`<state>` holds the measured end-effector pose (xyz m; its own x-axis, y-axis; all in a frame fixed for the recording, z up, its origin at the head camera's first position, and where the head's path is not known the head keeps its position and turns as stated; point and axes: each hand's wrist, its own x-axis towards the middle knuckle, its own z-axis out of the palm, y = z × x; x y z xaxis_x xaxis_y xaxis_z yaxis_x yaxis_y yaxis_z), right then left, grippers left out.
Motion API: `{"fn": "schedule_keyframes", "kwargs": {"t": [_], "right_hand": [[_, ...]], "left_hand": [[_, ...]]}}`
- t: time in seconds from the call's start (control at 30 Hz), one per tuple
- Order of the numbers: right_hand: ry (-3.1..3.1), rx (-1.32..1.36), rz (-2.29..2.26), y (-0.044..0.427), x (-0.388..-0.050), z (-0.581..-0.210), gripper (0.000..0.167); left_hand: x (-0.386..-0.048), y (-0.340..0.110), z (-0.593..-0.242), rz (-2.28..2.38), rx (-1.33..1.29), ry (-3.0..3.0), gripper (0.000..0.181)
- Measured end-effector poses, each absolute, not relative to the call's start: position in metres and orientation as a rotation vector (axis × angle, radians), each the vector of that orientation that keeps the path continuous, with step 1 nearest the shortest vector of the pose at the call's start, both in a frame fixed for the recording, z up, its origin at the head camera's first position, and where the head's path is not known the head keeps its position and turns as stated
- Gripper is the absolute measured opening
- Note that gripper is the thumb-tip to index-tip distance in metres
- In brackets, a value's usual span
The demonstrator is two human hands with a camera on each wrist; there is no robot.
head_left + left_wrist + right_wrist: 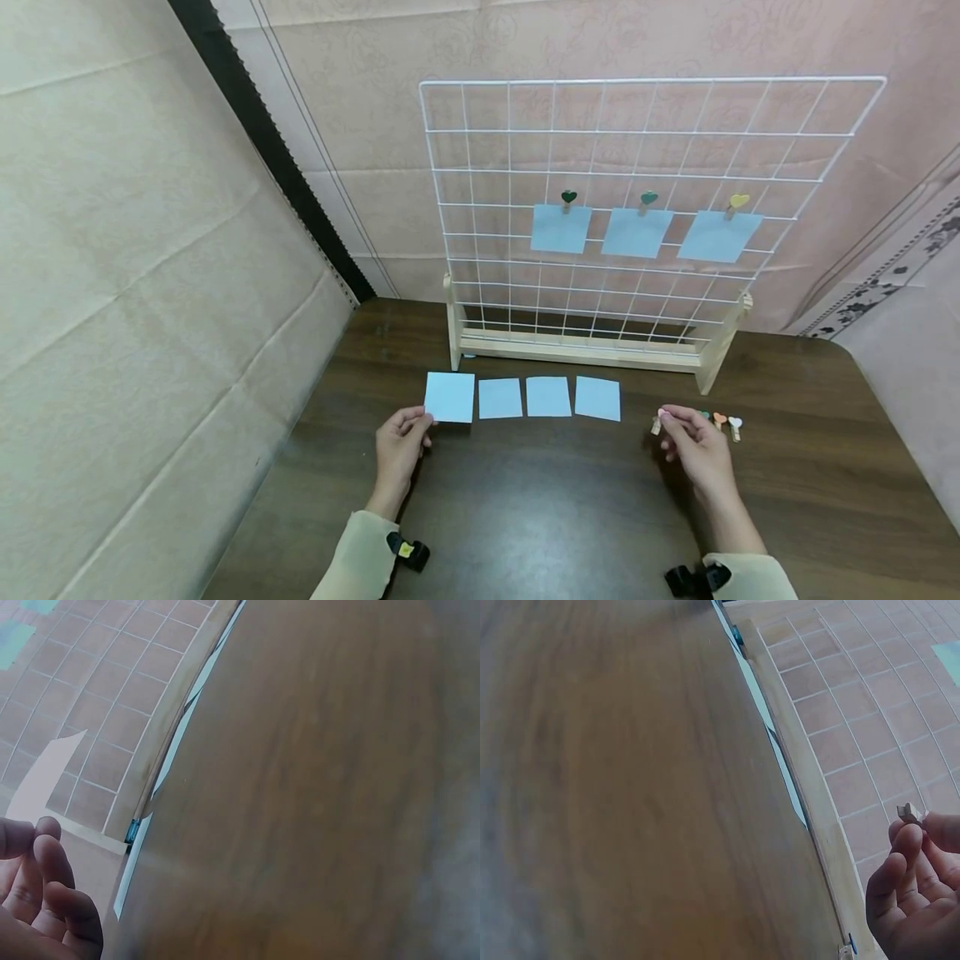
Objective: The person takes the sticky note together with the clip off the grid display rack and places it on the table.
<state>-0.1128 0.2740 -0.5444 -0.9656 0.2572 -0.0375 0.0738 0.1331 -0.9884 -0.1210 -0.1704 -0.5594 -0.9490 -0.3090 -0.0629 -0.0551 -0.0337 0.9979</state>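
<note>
- Head view, looking across the dark brown wooden table [525, 492]: a person's left hand [399, 450] and right hand [697, 454] reach forward, well apart from each other.
- The left hand has thumb and fingers pinched together on the near-left corner of a light-blue square sheet of paper [450, 397].
- That sheet is lifted above the table, in front of the grid's left end. Nearly square, it shows no clear long axis; from the pinched corner it extends away from the person and rightward.
- Just right of it, three flat light-blue squares, a first [500, 398], a second [548, 397] and a third [597, 398], lie on the table in a left-to-right row.
- The right hand is clamped, thumb against finger, on a small wooden clip with a pink heart [657, 422]. Its long axis runs mostly near to far: heart towards the grid and slightly right, wooden end towards the person and slightly left.
- Beside that hand lie a green-heart clip [705, 414], partly hidden by it, an orange-heart clip [720, 420] and a white-heart clip [736, 425], the last with its heart pointing away from the person.
- Behind stands a white wire grid [652, 81] in a pale wooden stand [577, 348]; three light-blue papers hang on it, under dark green, teal and yellow hearts.
</note>
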Motion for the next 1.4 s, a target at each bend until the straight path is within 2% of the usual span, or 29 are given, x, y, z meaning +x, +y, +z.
{"fn": "schedule_keyframes", "kwargs": {"t": [0.17, 0.47, 1.17, 1.4], "right_hand": [[-2.242, -0.361, 1.999, 0.279, -0.109, -0.549, 0.032], [-2.423, -0.403, 1.99, 0.293, -0.102, -0.554, 0.04], [-2.472, -0.41, 1.998, 0.304, -0.1, -0.554, 0.034], [-2.503, -0.419, 1.988, 0.308, -0.096, -0.553, 0.037]], "left_hand": [[-0.116, -0.169, -0.56, -2.118, 0.399, -2.052, 0.021], [-0.108, -0.171, -0.565, -2.118, 0.458, -2.085, 0.022], [-0.097, -0.177, -0.567, -2.139, 0.46, -2.081, 0.028], [-0.089, -0.181, -0.567, -2.143, 0.485, -2.078, 0.022]]}}
